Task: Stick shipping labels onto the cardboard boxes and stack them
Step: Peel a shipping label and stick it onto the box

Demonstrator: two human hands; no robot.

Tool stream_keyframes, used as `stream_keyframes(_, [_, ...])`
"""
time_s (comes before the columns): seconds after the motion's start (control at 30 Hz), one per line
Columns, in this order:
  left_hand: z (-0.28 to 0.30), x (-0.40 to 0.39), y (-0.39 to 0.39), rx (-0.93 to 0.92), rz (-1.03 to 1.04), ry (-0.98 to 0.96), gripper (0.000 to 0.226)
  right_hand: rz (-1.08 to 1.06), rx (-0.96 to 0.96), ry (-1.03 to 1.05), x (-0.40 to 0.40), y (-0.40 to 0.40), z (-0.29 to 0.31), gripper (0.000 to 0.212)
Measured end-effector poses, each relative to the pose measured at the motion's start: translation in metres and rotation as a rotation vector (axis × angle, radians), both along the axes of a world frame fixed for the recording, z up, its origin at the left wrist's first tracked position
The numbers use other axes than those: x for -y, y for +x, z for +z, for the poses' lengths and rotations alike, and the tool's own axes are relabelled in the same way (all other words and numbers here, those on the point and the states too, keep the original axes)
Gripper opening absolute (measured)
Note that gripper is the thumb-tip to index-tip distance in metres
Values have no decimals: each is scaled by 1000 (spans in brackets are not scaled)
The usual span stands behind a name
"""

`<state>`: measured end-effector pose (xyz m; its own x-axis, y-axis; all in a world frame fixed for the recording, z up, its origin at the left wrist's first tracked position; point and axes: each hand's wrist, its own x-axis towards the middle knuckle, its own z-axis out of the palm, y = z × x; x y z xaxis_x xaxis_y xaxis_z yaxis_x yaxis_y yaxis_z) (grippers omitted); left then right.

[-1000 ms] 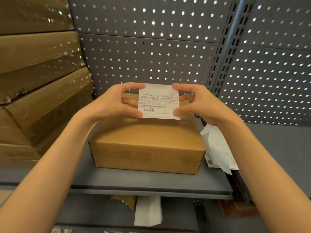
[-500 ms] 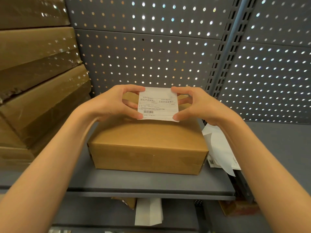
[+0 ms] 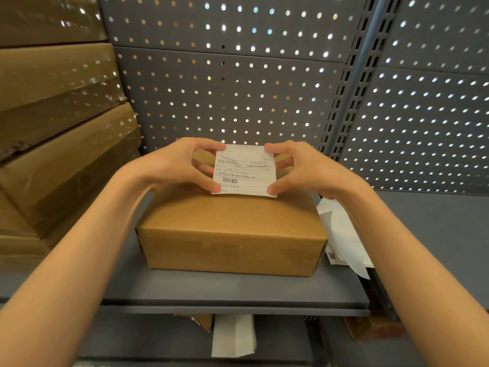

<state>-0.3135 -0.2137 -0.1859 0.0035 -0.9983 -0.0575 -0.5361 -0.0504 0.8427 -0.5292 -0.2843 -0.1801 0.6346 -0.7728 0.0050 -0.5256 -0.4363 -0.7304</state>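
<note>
A brown cardboard box lies flat on a grey metal shelf. Over the far part of its top I hold a white shipping label with printed text and a barcode. My left hand pinches the label's left edge between thumb and forefinger. My right hand pinches its right edge the same way. The label's near edge sits at the box top; whether it touches the cardboard I cannot tell.
A stack of large cardboard boxes fills the left side. A grey perforated panel backs the shelf. Loose white sheets lie right of the box. More paper and cardboard sit on the shelf below.
Both hands have carried the label a little farther over the box and lower toward its top. The box has stayed in place.
</note>
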Motion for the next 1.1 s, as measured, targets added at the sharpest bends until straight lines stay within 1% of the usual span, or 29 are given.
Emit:
stream_keyframes(0.2, [-1,1,3,9,-35,37,77,4,-70,24,0,3,1,82])
stream_keyframes(0.37, [1,3,6,-32,-59,100,68,2,-68,151,4,2,8,83])
stream_keyframes(0.43, [3,4,8,-14,-58,149,74,16,-69,221,3,3,13,80])
stream_keyframes(0.5, [5,6,10,48,-47,189,89,21,-81,266,4,5,16,75])
stream_keyframes(0.53, [6,8,11,73,-45,210,91,24,-83,286,4,5,18,71])
stream_keyframes(0.57, [8,9,11,86,-48,234,88,29,-84,307,5,6,19,68])
stream_keyframes(0.7, [18,12,5,108,-74,299,65,33,-87,395,8,9,21,67])
stream_keyframes(0.87, [23,17,0,101,-91,357,49,48,-142,439,12,13,24,49])
stream_keyframes(0.93, [23,19,0,125,-94,361,44,53,-172,442,12,15,26,46])
stream_keyframes(1.0, [23,21,0,158,-97,372,46,50,-206,433,14,17,27,47])
stream_keyframes(1.1, [23,24,-2,192,-81,387,57,58,-244,407,15,19,27,51])
